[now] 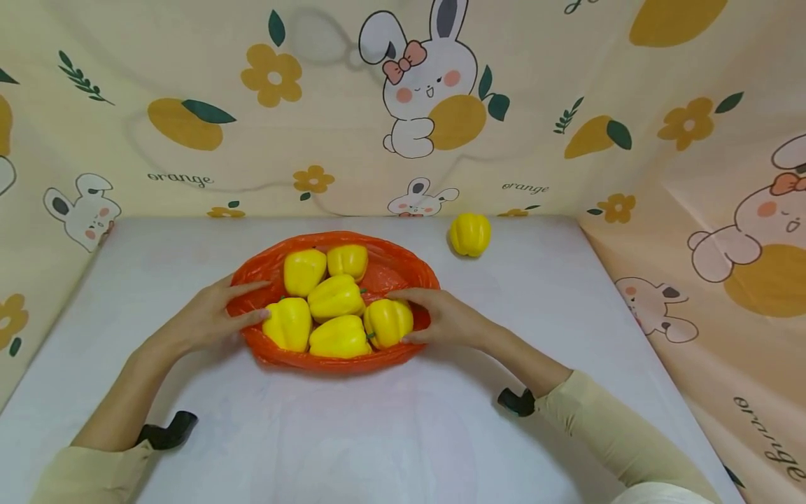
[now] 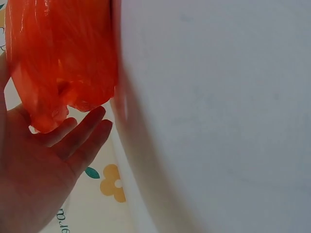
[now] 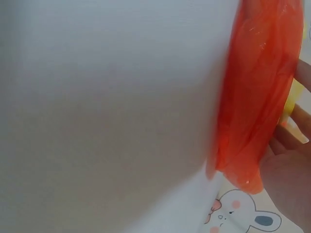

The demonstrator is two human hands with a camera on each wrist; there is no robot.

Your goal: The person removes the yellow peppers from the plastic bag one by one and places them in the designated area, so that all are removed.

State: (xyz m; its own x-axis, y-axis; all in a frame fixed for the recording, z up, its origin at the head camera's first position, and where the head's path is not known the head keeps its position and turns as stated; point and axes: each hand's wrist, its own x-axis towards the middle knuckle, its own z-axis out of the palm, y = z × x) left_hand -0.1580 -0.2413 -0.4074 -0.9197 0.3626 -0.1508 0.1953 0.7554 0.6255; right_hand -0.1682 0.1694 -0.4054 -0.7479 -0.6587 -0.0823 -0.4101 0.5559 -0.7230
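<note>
At the red bag's [image 1: 340, 362] left end, the left hand [image 1: 217, 316] spreads relaxed fingers over the edge; opposite, the right hand's [image 1: 448, 318] fingers straddle a yellow pepper [image 1: 387, 323], any grip unclear. Mid-table [image 1: 390, 434], the thin plastic should prove limp, slippery, best gathered by its edge.

On the cloth [image 1: 340, 140] facing me I read the word "orange" [image 1: 180, 179] in dark script at left, and the same word again at right. A third "orange" [image 1: 768, 437] slants down the cloth on my right. Letters at the top edge [image 1: 580, 5] are cut off; my left wrist view shows only part of a word [image 2: 63, 221].
</note>
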